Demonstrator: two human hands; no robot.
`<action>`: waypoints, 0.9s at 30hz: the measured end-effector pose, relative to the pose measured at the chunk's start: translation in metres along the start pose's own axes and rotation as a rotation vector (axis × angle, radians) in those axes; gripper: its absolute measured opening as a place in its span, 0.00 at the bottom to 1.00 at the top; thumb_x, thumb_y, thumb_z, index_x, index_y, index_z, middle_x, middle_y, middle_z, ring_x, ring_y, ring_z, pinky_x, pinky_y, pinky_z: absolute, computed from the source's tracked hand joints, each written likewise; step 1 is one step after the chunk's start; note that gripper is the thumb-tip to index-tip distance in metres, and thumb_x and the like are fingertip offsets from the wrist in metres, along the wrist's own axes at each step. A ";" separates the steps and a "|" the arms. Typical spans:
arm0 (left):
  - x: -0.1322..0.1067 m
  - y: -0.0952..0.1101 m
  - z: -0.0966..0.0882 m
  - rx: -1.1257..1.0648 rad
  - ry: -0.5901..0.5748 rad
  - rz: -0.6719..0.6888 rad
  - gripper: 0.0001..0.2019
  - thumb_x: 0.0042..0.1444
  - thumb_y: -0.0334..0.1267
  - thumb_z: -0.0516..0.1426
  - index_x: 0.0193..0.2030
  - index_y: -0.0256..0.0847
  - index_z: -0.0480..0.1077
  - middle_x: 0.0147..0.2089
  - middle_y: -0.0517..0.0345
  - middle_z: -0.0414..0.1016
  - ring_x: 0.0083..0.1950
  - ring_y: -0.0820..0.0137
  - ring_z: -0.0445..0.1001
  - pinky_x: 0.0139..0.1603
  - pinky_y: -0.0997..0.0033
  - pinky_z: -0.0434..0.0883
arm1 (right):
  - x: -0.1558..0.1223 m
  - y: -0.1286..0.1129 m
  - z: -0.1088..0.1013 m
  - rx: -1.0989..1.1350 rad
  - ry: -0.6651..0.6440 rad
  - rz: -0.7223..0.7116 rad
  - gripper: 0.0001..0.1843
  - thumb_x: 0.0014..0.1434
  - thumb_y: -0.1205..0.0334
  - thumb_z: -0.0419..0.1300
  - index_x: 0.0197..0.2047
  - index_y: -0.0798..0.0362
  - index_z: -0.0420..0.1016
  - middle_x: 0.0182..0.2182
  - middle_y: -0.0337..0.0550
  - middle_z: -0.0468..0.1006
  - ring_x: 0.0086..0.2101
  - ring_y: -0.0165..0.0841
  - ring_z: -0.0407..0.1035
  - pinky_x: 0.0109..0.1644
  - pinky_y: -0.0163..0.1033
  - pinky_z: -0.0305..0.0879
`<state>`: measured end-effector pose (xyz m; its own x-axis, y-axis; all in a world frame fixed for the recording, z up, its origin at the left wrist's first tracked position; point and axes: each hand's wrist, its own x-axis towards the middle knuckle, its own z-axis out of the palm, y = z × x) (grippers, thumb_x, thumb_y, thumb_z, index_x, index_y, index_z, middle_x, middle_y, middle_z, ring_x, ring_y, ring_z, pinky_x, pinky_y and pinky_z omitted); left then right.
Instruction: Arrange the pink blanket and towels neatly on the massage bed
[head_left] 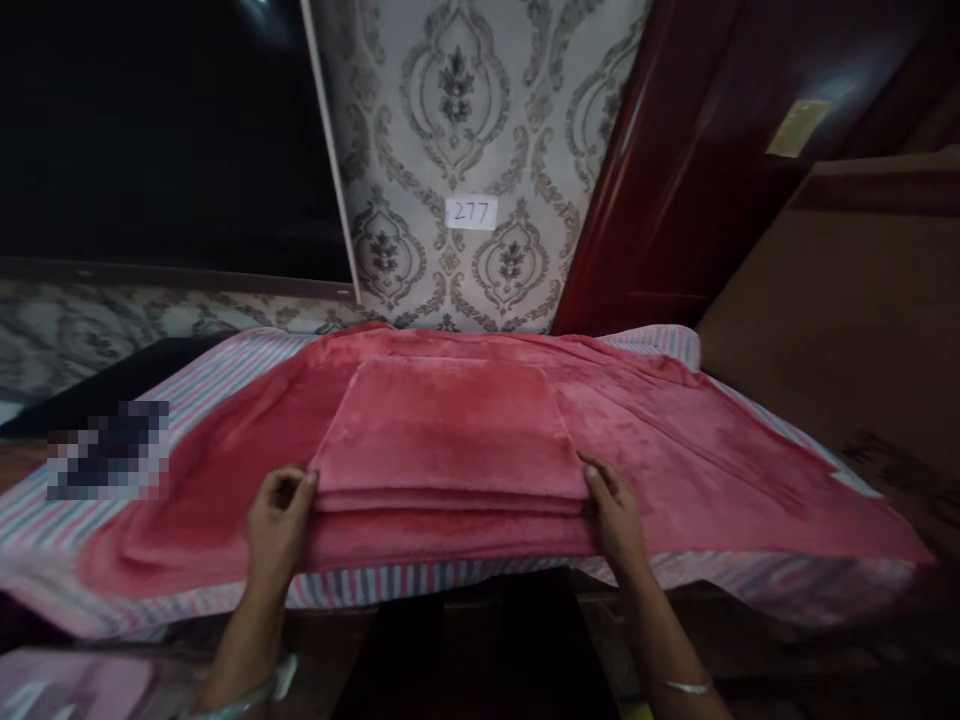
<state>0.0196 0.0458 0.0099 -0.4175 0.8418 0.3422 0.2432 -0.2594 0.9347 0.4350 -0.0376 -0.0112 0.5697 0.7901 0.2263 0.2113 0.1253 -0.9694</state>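
A folded red fleece towel [448, 430] lies in a neat rectangle on top of a larger red blanket [712, 450] spread over a table. My left hand [279, 520] pinches the folded towel's near left corner, fingers curled on the layered edge. My right hand [615, 510] rests on the near right corner, fingers closed against the folded edge. Both hands sit at the front edge of the pile.
A pink, blue and white striped cloth [420, 582] lies under the blanket and hangs over the table's front edge. Patterned wallpaper with a label "277" [471, 212] is behind. A dark screen [165, 130] stands at the left, dark red wood [675, 180] and a brown board [847, 310] at the right.
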 end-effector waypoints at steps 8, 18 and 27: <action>-0.002 -0.007 -0.007 0.016 -0.101 0.131 0.18 0.48 0.56 0.63 0.33 0.43 0.69 0.39 0.57 0.70 0.43 0.66 0.70 0.48 0.67 0.68 | -0.001 0.008 -0.003 -0.109 0.016 -0.009 0.30 0.53 0.38 0.59 0.46 0.53 0.80 0.31 0.43 0.77 0.30 0.37 0.65 0.35 0.40 0.61; -0.004 -0.004 -0.012 -0.110 -0.152 0.116 0.17 0.51 0.54 0.63 0.27 0.43 0.69 0.43 0.55 0.71 0.49 0.64 0.70 0.55 0.66 0.65 | 0.001 0.007 -0.003 -0.185 0.014 -0.005 0.32 0.52 0.36 0.59 0.47 0.53 0.80 0.36 0.44 0.80 0.32 0.38 0.68 0.36 0.40 0.63; -0.001 -0.011 -0.009 -0.379 -0.062 -0.046 0.18 0.47 0.53 0.66 0.30 0.43 0.67 0.33 0.62 0.68 0.37 0.70 0.66 0.42 0.73 0.64 | -0.002 0.005 -0.001 -0.139 0.012 0.040 0.32 0.51 0.39 0.60 0.50 0.55 0.80 0.34 0.45 0.80 0.30 0.37 0.67 0.33 0.39 0.61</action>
<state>0.0097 0.0439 -0.0002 -0.3642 0.8804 0.3038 -0.1202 -0.3679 0.9221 0.4353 -0.0390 -0.0160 0.5890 0.7856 0.1896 0.2957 0.0089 -0.9552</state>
